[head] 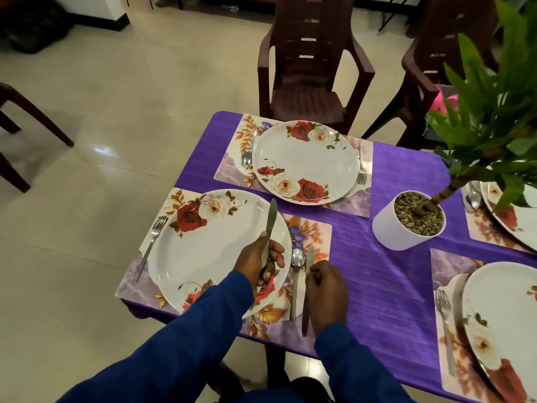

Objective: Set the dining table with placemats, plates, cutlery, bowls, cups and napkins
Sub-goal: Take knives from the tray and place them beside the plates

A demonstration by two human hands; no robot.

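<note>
Right hand (325, 289): yours, fingers curled round a knife (307, 289), held low just right of the spoon (296, 274) on the near placemat (312, 237). Long axis runs near to far, parallel to the spoon; blade points away from you. Whether it already rests on the mat cannot be told.

Left hand (260, 260): grips a second knife (270, 225) by the handle, blade up and away, held over the near plate (215, 245).

Near setting: fork (151, 245) left of the plate, spoon right of it.

Far setting: plate (305, 161) on its placemat (357, 202), with spoon (249, 152) and fork (361, 167) either side; no knife seen there.

Judgement: the far setting is likely the second knife's place. It lies straight ahead of your left hand, beyond the near plate, so the left hand is nearer.

Other stock: potted plant (406, 225) on the purple tablecloth (392, 286), two further settings at right, partly cut off. No bowls, cups or napkins in view.
</note>
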